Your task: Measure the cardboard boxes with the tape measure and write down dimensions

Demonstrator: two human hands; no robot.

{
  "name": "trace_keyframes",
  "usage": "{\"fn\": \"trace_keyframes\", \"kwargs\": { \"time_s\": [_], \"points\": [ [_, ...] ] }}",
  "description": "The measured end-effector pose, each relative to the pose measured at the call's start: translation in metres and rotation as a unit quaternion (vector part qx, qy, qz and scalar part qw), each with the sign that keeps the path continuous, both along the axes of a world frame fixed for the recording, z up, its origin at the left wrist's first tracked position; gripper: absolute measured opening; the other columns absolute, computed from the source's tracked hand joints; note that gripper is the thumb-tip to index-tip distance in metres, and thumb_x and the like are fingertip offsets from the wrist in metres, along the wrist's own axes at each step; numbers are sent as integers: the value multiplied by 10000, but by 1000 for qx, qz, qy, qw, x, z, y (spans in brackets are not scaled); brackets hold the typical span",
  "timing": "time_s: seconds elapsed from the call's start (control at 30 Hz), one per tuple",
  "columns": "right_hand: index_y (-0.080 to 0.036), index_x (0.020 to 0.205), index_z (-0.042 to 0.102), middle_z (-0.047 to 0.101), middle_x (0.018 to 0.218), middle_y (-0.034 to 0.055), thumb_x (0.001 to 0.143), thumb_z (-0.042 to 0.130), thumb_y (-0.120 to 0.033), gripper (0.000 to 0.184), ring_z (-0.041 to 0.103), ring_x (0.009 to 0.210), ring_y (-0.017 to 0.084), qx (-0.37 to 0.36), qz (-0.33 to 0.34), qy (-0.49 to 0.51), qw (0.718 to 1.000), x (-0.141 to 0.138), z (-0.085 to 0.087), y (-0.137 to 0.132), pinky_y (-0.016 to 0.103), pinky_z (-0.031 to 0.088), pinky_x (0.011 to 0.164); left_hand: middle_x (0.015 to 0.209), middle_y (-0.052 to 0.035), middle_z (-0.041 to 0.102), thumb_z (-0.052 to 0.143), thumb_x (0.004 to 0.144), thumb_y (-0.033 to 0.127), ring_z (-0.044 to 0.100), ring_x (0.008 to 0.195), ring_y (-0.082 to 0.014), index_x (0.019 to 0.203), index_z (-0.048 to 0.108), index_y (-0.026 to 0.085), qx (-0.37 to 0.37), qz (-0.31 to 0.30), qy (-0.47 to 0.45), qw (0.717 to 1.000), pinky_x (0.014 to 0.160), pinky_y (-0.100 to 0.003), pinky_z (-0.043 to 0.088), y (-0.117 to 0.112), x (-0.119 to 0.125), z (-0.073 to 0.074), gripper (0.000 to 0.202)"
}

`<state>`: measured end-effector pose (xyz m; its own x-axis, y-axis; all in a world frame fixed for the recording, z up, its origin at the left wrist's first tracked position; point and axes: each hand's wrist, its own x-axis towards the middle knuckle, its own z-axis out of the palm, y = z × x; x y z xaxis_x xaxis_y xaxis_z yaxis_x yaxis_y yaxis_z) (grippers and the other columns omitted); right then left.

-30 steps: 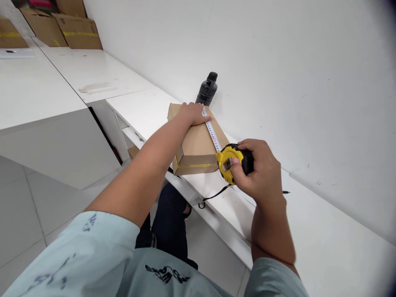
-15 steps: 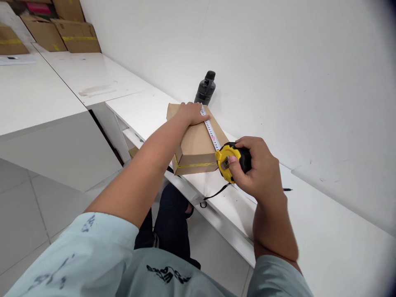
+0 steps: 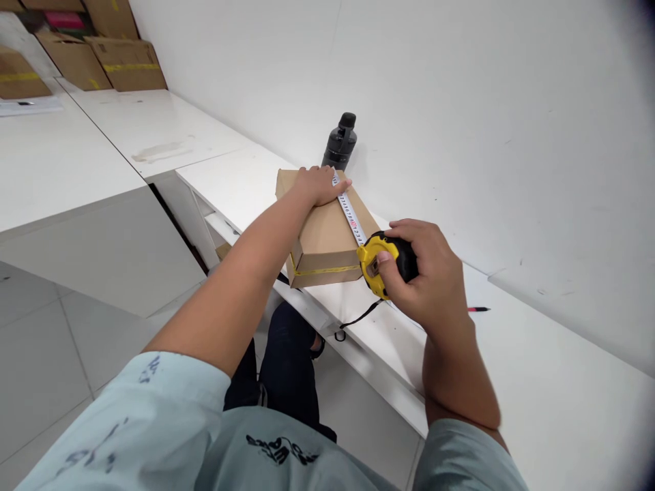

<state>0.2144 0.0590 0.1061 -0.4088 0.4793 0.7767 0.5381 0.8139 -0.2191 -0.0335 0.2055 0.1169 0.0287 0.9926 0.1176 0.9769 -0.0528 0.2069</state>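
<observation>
A brown cardboard box point(image 3: 327, 228) with yellow tape along its near side rests on the white counter. My left hand point(image 3: 320, 185) lies over its far end, fingers bent towards the far edge and thumb across the tape blade. The pulled-out blade point(image 3: 353, 218), white with black and red numbers, runs along the box's top to the near edge. At that edge my right hand point(image 3: 427, 269) is closed round a yellow and black tape measure point(image 3: 376, 262), its thumb on the front of the case. A black wrist strap point(image 3: 361, 318) hangs from the case. The blade's far tip is partly hidden.
Behind the box a dark bottle point(image 3: 340, 143) stands near the white wall. Right of my right hand lies a pencil point(image 3: 478, 309), partly hidden. Several cardboard boxes point(image 3: 127, 65) are stacked at the far left. The counter's front edge point(image 3: 368, 368) runs close before my legs.
The view has shifted slightly. My left thumb has lifted and straightened a little across the blade. Both hands, the box and the tape measure otherwise keep their places.
</observation>
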Motion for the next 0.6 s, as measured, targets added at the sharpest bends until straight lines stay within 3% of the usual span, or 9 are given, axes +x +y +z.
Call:
{"fn": "trace_keyframes", "kwargs": {
  "time_s": [0.13, 0.33, 0.4, 0.53, 0.6],
  "points": [
    [-268, 1189, 623, 754, 1180, 90, 982, 599, -317, 214, 749, 1079, 259, -44, 24, 53, 997, 2, -5, 8, 434, 632, 870, 1642, -151, 526, 179, 1053, 698, 485, 1488, -372, 1577, 519, 174, 8, 10, -30, 999, 1247, -520, 330, -2, 0, 1, 815],
    [-256, 1210, 598, 741, 1204, 103, 965, 669, -335, 268, 743, 1120, 271, -81, 54, 197, 976, 13, 0, 20, 485, 632, 943, 1833, 4, 148, 51, 1071, 672, 246, 1662, -248, 1744, 107, 368, 60, 64, -100, 991, 1293, -428, 285, -7, -9, -1, 740],
    [-268, 1219, 601, 735, 1209, 102, 946, 705, -329, 298, 743, 1128, 282, -68, 55, 229, 970, 19, 5, 20, 503, 636, 943, 1840, 8, 98, 49, 1059, 697, 174, 1684, -240, 1743, 37, 391, 76, 94, -108, 987, 1297, -450, 272, -10, -14, 0, 749],
    [-305, 1266, 615, 754, 1165, 102, 880, 803, -323, 430, 744, 1173, 321, -71, 87, 287, 951, 34, 14, 23, 495, 661, 861, 1839, -47, 102, 24, 1066, 655, 121, 1696, -216, 1746, 120, 288, 62, 95, -119, 986, 1300, -432, 276, -19, -30, 4, 778],
    [-312, 1273, 623, 769, 1133, 111, 861, 827, -333, 460, 748, 1168, 345, -98, 99, 314, 939, 39, 16, 30, 462, 664, 751, 1810, -49, 239, -35, 1064, 625, 210, 1675, -205, 1713, 258, 286, 51, 87, -109, 989, 1295, -390, 288, -28, -41, 6, 789]
  ]
}}
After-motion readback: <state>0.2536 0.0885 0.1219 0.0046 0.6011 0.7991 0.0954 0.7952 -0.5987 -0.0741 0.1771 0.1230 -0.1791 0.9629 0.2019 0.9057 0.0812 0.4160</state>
